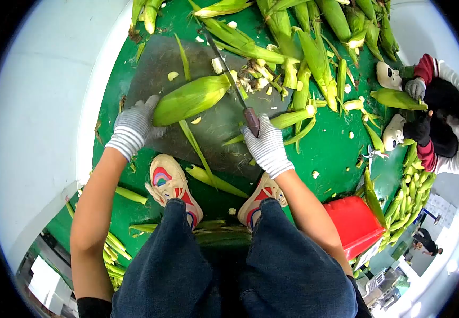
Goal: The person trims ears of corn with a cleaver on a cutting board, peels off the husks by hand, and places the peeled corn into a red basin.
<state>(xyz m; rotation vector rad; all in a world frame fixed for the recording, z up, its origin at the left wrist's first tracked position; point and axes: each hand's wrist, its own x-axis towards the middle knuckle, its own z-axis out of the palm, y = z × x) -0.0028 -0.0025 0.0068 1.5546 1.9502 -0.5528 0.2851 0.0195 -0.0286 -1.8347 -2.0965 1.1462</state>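
My left hand [135, 125], in a grey-and-white striped glove, is closed around the left end of a green ear of corn [193, 99] in its husk. The ear lies over a dark cutting board [152, 63]. In a matching glove, my right hand [266, 146] grips the brown wooden handle of a long knife [250, 120]. Its blade slants up and left, crossing at the ear's pale stem end; whether it touches the stem I cannot tell. Cut stem pieces [261, 79] and husk scraps lie right of the blade.
Husked-on corn [314, 58] is heaped at the back of the green floor [324, 146]. At right, a co-worker's gloved hand [416, 89] holds another ear; pruning shears [373, 153] lie nearby. A red bin [352, 225] stands by my right arm. My shoes [172, 183] flank loose husks.
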